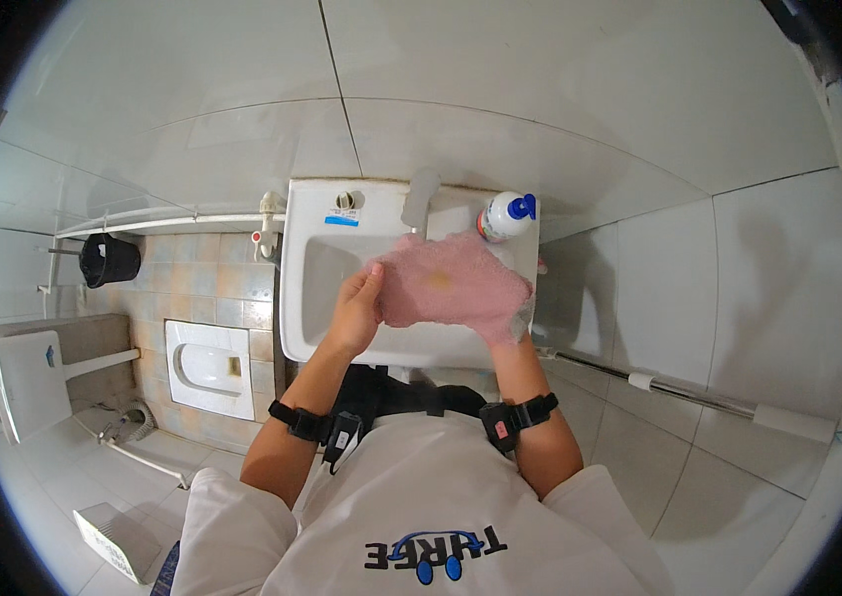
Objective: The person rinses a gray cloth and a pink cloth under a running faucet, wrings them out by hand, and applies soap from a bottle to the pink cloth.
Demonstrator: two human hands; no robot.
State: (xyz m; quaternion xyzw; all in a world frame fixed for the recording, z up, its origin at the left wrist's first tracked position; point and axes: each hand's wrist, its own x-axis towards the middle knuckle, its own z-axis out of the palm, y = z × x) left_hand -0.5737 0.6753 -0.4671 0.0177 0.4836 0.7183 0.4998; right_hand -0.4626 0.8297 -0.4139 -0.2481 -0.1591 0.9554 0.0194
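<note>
A pink fluffy cloth with a yellowish spot near its middle is spread between my hands over a white ceramic washbasin. My left hand grips its left edge, thumb on top. The cloth's right end covers my right hand, so its fingers are hidden and their hold cannot be told; a grey patch shows at that end. Behind the cloth rises the faucet. To its right, on the basin's back corner, stands a white pump bottle with a blue pump head.
A drain knob and a blue-and-white sticker sit on the basin's back left. Left of the basin are a pipe valve, a squat toilet and a black bucket. A metal pole extends at the right.
</note>
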